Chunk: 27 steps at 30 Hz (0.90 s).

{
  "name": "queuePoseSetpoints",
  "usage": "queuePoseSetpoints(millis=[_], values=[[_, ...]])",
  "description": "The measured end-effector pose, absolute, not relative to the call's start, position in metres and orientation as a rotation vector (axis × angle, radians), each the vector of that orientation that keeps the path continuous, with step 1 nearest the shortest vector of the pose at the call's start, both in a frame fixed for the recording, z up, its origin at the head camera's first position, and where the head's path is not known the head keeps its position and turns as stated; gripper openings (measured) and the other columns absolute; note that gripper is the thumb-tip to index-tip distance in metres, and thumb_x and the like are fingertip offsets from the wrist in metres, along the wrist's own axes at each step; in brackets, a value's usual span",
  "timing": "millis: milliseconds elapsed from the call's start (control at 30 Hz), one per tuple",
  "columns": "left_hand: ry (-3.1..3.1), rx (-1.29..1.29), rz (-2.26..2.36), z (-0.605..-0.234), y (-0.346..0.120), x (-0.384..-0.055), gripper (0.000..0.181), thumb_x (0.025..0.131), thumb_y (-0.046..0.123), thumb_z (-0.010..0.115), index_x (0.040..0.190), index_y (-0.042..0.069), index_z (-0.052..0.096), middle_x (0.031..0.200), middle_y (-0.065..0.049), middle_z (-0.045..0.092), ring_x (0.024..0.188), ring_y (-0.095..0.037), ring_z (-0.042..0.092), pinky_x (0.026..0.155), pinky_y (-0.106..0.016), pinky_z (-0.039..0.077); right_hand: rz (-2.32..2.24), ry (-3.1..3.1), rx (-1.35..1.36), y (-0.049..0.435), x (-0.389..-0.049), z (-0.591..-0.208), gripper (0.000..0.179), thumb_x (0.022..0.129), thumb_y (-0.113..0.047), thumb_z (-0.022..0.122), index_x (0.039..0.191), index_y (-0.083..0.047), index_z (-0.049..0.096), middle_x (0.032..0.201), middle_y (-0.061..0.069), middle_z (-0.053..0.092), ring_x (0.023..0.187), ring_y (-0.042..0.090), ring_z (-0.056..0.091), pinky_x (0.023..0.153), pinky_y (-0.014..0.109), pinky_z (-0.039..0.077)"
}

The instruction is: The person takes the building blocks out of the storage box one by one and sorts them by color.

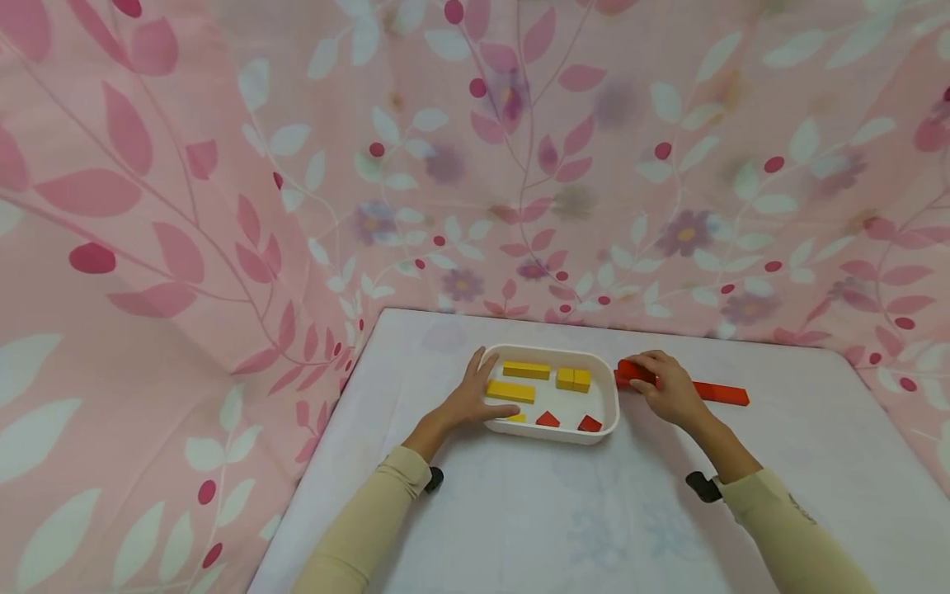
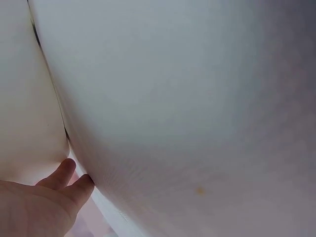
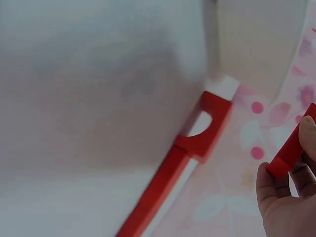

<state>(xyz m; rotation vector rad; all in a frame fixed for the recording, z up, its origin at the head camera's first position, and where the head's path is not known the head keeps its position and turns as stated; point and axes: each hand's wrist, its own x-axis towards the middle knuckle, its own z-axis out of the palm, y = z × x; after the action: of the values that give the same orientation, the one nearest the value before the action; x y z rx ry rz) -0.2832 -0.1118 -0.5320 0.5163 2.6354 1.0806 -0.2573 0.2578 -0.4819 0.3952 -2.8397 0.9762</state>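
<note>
My left hand (image 1: 469,400) rests at the left end of a white plastic tray (image 1: 552,435), fingers at its far left corner and thumb over the near rim. In the tray lie two long yellow blocks, one at the back (image 1: 526,370), two small yellow blocks (image 1: 566,379) side by side, and two red triangular blocks (image 1: 547,419). Another yellow piece is partly hidden by my thumb. Just right of the tray, my right hand (image 1: 671,392) pinches a red rectangular block (image 3: 291,148) between thumb and fingers. Below it, a red arch block (image 3: 216,123) lies end to end with a long red block (image 3: 155,192).
A white cloth (image 1: 512,520) with faint flower prints covers the table. Pink floral fabric (image 1: 475,206) hangs along the back and left sides. The red row (image 1: 720,393) reaches out to the right beyond my right hand.
</note>
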Motion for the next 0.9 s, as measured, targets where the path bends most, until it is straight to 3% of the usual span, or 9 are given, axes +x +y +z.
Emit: queuePoseSetpoints(millis=[200,400,900], values=[[2.633,0.498,1.063,-0.53,-0.112,-0.284,0.115,0.074,0.066,0.075,0.16,0.029,0.008,0.167,-0.002,-0.009,0.15,-0.033,0.023,0.116,-0.056,0.032,0.956,-2.878,0.398,0.272,-0.254,-0.501,0.037,0.09,-0.003,0.068,0.127,0.002,0.062,0.123,0.024,0.058,0.112,0.043,0.054,0.095,0.062,0.048],[2.634,0.499,1.059,-0.532,-0.112,-0.283,0.116,0.074,0.065,0.075,0.16,0.028,0.007,0.167,-0.002,-0.009,0.151,-0.032,0.021,0.117,-0.055,0.031,0.903,-2.965,0.415,0.274,-0.251,-0.511,0.043,0.087,0.001,0.069,0.13,0.001,0.061,0.119,0.023,0.06,0.102,0.036,0.056,0.088,0.054,0.055],[2.623,0.5,1.1,-0.532,-0.112,-0.282,0.123,0.072,0.066,0.076,0.161,0.025,0.002,0.167,-0.006,-0.011,0.153,-0.031,0.013,0.118,-0.056,0.027,0.901,-3.079,0.385,0.271,-0.249,-0.525,0.043,0.086,-0.005,0.073,0.128,-0.005,0.065,0.116,0.016,0.063,0.107,0.034,0.055,0.092,0.056,0.053]])
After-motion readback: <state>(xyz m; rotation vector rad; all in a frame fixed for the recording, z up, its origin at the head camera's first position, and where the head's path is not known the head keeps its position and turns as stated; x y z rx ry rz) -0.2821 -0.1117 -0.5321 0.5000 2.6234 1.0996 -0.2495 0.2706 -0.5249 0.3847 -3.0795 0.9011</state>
